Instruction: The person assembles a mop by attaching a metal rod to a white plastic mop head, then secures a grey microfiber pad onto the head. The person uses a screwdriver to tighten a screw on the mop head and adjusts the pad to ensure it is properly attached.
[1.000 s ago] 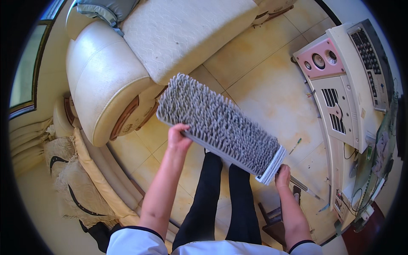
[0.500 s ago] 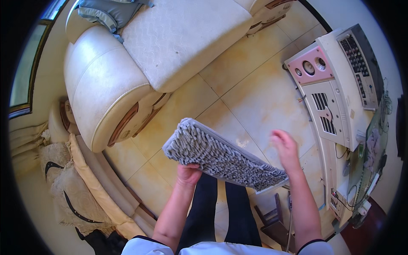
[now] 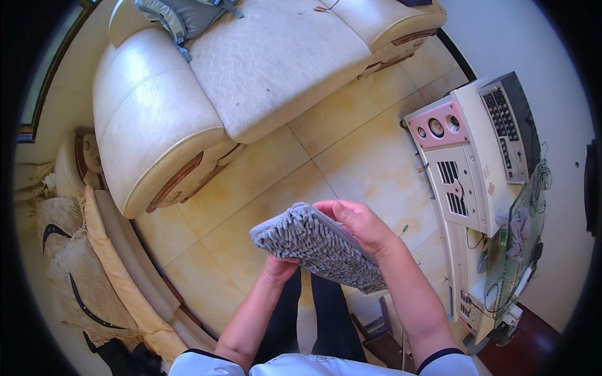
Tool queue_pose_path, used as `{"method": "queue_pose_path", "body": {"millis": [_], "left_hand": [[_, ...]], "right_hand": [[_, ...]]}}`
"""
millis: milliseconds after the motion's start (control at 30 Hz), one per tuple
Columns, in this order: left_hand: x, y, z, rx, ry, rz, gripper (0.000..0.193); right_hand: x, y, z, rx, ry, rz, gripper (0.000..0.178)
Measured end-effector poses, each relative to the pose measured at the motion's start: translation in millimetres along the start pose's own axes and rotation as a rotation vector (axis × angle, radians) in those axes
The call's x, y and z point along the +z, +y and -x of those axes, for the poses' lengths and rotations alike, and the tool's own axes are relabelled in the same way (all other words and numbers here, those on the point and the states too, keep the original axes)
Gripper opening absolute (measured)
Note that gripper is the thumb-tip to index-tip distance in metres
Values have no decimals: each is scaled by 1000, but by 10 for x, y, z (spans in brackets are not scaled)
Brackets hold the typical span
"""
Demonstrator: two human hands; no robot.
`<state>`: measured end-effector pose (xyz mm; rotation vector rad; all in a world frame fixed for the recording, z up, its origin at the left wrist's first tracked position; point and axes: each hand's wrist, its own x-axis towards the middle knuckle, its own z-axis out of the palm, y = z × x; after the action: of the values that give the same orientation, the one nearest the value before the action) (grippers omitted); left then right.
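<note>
A flat mop head with a shaggy grey chenille pad [image 3: 320, 247] is held up in front of my legs, its fluffy side tilted toward me. My left hand [image 3: 280, 267] grips its lower edge, thumb over the pile and the other fingers hidden beneath. At the far edge, my right hand [image 3: 357, 224] lies along the pad's rim with its fingers bent behind it. Part of those fingertips is out of sight, so how firmly they hold cannot be seen. The pad's right end passes behind my right forearm.
A cream sofa [image 3: 276, 75] carries a grey-blue backpack [image 3: 197, 19] ahead. Patterned cushions [image 3: 88, 282] lie on a seat at left. White audio equipment [image 3: 461, 169] and a glass top [image 3: 517, 225] with cables stand at right. A dark wooden stool [image 3: 379, 335] is beside my legs on the tiled floor.
My right hand has come in from the right, where it was free, to the mop head's far edge. The left hand keeps its hold, and the view has shifted.
</note>
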<state>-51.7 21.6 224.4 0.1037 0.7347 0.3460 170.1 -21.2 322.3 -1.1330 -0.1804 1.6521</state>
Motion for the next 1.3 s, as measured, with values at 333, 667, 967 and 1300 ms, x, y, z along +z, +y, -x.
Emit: {"method": "queue_pose_path", "body": {"millis": [333,667,967,1300], "left_hand": [[3,-43,84,35,-83,-153,64],[134,-75,56,-31,-135,-191,63],[35,-449,13,-100,-58,-244,43],[370,-399,83,-133,-180,-680,18]], "right_hand": [[21,-278,137,122,4,254,27],[55,-361,285,290,23,213,33],[97,-473,360,475,35,464,25],[221,-610,328,527,76,397,21]]}}
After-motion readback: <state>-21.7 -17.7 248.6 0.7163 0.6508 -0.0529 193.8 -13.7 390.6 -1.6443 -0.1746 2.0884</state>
